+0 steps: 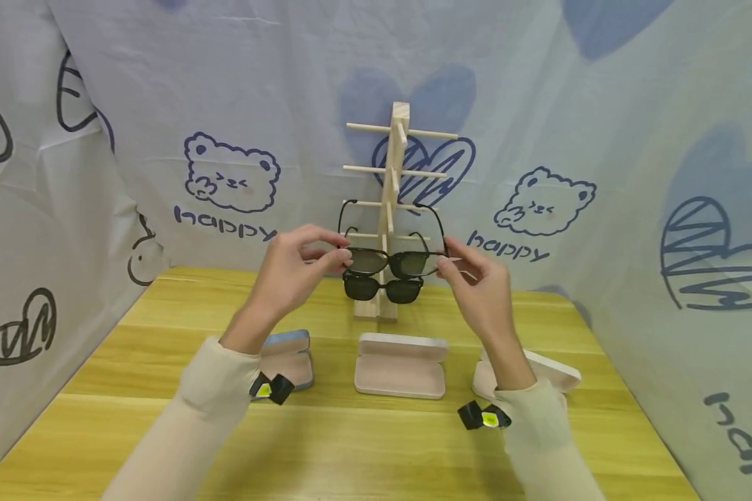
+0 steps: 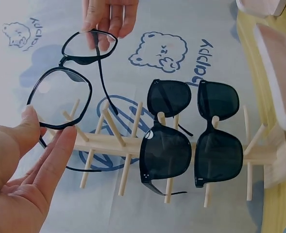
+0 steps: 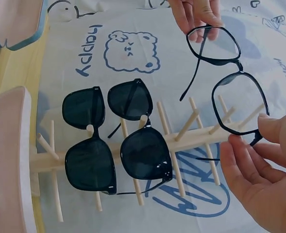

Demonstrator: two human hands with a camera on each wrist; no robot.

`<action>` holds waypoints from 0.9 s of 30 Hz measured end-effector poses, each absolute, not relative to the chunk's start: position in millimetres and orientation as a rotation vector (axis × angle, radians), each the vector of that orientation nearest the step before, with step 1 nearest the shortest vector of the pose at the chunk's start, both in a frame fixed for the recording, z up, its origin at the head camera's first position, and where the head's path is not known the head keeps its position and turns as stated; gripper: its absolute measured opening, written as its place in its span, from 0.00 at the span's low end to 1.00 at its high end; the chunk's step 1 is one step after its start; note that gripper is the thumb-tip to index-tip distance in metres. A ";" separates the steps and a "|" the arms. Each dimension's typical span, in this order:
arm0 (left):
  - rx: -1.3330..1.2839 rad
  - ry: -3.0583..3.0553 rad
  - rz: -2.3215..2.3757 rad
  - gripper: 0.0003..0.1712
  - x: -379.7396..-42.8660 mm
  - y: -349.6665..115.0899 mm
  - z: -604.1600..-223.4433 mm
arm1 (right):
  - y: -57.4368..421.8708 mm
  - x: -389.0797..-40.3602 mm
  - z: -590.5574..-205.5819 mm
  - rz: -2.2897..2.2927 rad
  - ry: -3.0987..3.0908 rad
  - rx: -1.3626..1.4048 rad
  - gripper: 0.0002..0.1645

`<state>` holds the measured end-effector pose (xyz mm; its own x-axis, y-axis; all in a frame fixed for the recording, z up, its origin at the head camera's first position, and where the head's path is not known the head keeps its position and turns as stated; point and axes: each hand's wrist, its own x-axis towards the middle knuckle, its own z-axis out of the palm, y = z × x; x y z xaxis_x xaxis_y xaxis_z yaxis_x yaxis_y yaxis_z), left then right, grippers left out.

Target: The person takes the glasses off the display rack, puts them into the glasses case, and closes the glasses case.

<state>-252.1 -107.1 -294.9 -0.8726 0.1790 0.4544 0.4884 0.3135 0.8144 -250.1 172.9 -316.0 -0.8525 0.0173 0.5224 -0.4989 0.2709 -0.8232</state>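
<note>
**Holding clear glasses by both ends, before a wooden stand**

We see the left hand pinching the left end of the black frame between thumb and fingers. The right hand pinches the right end in the same way, so that the clear glasses hang in the air between the two hands. We note that the arms of the frame are unfolded and point away from the person. Whether their tips touch the pegs, we cannot tell.

Just beyond the hands we find the stand, an upright post with pegs to either side. It carries two pairs of dark glasses: the upper pair, seen partly through the clear lenses in the head view, and the lower pair directly beneath it.

Below the hands, on the wooden table, we count three cases with raised lids and pink linings. The blue case is partly hidden by the left wrist, the middle case lies between the forearms, and the right case is partly hidden by the right forearm. Behind everything the hands face, we see a pale cloth printed with bears and hearts.
</note>
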 end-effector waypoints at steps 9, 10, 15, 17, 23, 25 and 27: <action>-0.599 -2.277 -1.636 0.11 -234.5 -111.3 -309.0 | 172.5 -231.5 -319.9 1.639 -2.204 0.392 0.26; -0.599 -2.275 -1.635 0.11 -233.1 -111.6 -309.7 | 172.3 -230.1 -320.6 1.643 -2.207 0.388 0.26; -0.607 -2.269 -1.635 0.12 -225.6 -111.3 -312.3 | 173.3 -223.8 -325.4 1.661 -2.221 0.370 0.27; -0.603 -2.272 -1.636 0.12 -223.0 -110.6 -313.6 | 174.0 -221.7 -327.4 1.674 -2.216 0.376 0.27; -0.587 -2.259 -1.677 0.13 -218.3 -109.0 -319.8 | 175.8 -215.1 -332.6 1.710 -2.204 0.392 0.29; -0.579 -2.249 -1.705 0.16 -216.6 -109.0 -321.7 | 176.3 -213.1 -334.3 1.711 -2.209 0.389 0.29; -0.574 -2.242 -1.744 0.21 -215.7 -109.0 -324.1 | 176.8 -211.7 -336.1 1.714 -2.214 0.385 0.29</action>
